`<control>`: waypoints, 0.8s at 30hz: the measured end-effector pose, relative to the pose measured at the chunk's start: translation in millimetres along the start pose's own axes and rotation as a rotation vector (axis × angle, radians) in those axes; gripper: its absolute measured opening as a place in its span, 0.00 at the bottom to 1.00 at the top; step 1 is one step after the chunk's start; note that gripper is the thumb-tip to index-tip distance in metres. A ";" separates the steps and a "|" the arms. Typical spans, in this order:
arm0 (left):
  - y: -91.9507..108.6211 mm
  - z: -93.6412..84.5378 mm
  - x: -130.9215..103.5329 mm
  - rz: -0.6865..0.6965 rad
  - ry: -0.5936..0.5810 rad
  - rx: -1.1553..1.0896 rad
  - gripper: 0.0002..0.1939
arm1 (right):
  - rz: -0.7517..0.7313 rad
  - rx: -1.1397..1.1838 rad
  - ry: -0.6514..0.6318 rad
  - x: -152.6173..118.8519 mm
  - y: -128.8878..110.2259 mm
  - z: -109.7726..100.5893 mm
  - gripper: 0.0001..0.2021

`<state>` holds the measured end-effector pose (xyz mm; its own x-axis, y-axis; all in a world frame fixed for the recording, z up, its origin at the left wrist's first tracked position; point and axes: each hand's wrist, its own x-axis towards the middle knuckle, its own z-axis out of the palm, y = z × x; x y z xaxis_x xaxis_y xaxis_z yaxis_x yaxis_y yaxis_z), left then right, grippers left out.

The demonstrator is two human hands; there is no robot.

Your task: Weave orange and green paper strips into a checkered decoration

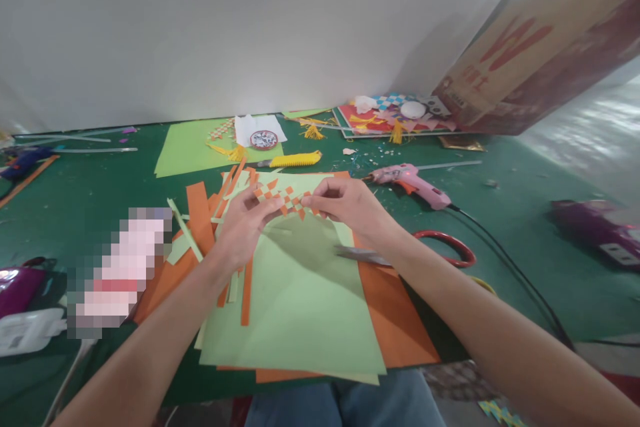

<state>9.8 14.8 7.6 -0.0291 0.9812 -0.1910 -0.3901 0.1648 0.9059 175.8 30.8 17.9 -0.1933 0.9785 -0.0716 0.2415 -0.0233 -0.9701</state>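
- We see the woven paper piece (295, 204), a lattice of orange and pale green strips, raised over the far edge of the light green sheets (300, 313)
- We note the left hand (241, 223) closed on the piece's left end, thumb and fingers pinching it
- We note the right hand (353, 203) likewise closed on its right end, fingertips together on the paper
- We find the light green sheets near the near edge of the green table (520, 173), overlapping orange sheets (395, 320) that show beyond their right side
- We observe loose paper strips (247, 293) scattered at the left side of the stack, some beneath the left hand and forearm
- We locate the scissors (357, 253), red-handled, partly hidden by the right forearm, blades over the stack's right edge
- We identify the yellow cutter (296, 159) just beyond the stack, and the pink glue gun (425, 190) to its right, cord running toward the table's near right corner
- Toward the table's far edge we distinguish a round patterned disc (263, 140) on white paper (246, 127), and yellow tassels (313, 131) to its right
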 end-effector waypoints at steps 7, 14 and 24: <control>-0.4 -1.5 0.7 0.068 -0.089 0.040 0.05 | 0.044 -0.004 -0.068 -0.1 -2.0 1.3 0.20; -2.6 -4.4 0.1 0.085 -0.169 0.059 0.05 | -0.011 -0.006 -0.091 -1.8 0.7 6.3 0.17; -3.3 -4.6 0.4 0.077 -0.172 0.099 0.09 | -0.036 -0.021 -0.127 -4.1 -2.3 6.1 0.13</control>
<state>6.8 14.2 2.9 0.1054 0.9926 -0.0598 -0.3002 0.0891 0.9497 170.2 25.6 19.1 -0.3205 0.9449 -0.0668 0.2521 0.0171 -0.9675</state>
